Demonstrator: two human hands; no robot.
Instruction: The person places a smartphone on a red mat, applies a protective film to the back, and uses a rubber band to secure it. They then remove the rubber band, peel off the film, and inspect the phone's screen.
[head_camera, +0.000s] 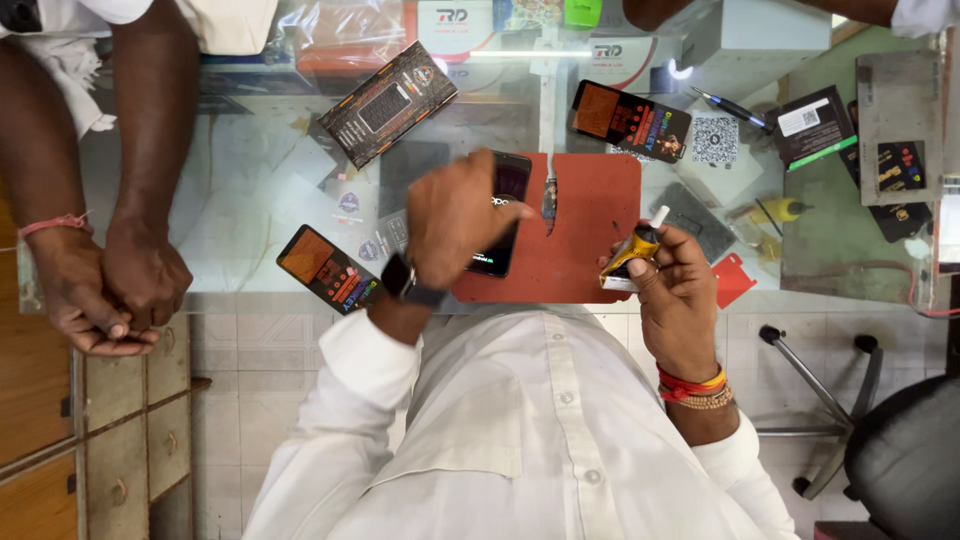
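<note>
The left hand (455, 215), a dark watch (408, 280) on its wrist, is curled down over a black phone (505, 215), fingers closed on its glossy glass face; the phone lies on a flat red mat (590, 235) with rounded corners. The right hand (680, 290), with red and beaded bands at the wrist, is closed around a small crumpled yellow tube (630, 252) with a white nozzle pointing up and away. Between the two hands, a slim metal blade (549, 200) rests on the mat. Beyond the left hand lies a dark flat cardboard box (388, 103) on the glass counter (250, 170). Far left, another person's clasped hands (105, 285) rest at the counter's edge.
</note>
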